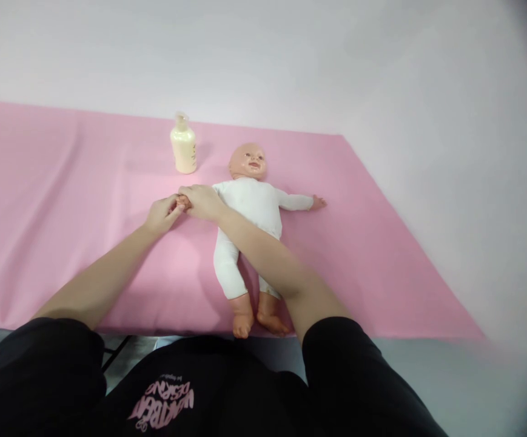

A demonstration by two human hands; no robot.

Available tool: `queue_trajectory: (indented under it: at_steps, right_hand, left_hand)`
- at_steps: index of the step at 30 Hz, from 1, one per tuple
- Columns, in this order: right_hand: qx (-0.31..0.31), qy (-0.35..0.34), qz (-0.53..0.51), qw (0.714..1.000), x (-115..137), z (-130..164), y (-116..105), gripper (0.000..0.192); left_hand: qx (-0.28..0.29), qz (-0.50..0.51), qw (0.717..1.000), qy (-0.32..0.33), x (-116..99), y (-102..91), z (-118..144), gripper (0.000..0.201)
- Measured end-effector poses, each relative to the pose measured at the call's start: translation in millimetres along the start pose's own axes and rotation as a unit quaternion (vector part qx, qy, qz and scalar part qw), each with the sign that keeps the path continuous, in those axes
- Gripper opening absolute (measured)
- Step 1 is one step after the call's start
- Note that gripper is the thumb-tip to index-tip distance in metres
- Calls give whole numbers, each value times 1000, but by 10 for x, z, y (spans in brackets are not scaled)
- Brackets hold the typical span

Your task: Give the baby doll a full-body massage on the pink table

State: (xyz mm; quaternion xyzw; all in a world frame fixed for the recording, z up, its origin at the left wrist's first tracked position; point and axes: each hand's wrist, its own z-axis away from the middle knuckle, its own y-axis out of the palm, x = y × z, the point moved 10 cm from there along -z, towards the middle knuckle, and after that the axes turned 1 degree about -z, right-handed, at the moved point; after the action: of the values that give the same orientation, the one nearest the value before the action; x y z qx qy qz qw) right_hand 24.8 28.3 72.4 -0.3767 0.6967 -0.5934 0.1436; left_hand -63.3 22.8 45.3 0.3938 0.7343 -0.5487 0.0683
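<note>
A baby doll (256,203) with a white cloth body lies on its back on the pink-covered table, its feet toward me. My left hand (164,213) is closed at the doll's small hand (184,201), thumb and fingers pinching it. Beside it, my right hand (202,201) wraps over the doll's outstretched arm near the wrist and hides most of that forearm. My right forearm crosses above the doll's belly and legs. The doll's other arm (297,201) stretches out to the right, untouched.
A cream-coloured pump bottle (184,149) stands upright on the pink cloth (85,182), left of the doll's head. The doll's feet (244,318) reach the table's front edge. A pale wall (263,60) rises behind the table.
</note>
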Motion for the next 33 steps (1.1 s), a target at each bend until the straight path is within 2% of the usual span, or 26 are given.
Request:
queue_trajectory:
  at_steps: [7, 12, 16, 22, 28, 33]
  right_hand:
    - [30, 5, 5, 1000, -22, -17, 54, 22]
    - [19, 8, 0, 1000, -25, -17, 43, 22]
    - [6, -4, -31, 1000, -34, -12, 25, 29]
    - [-11, -4, -76, 997, -80, -11, -9, 32]
    - [36, 25, -30, 999, -107, -30, 71, 30]
    - [10, 4, -74, 997, -85, -21, 22, 29]
  left_hand:
    - [-13, 10, 1000, -9, -6, -13, 4, 40]
    - [-16, 23, 1000, -12, -10, -20, 6, 40]
    - [-28, 44, 998, -17, 15, -34, 7, 41]
    - [-61, 116, 990, -44, 145, -59, 1, 46]
    - [-48, 101, 993, -32, 102, -52, -3, 42]
    - [-55, 105, 992, -43, 124, -64, -1, 45]
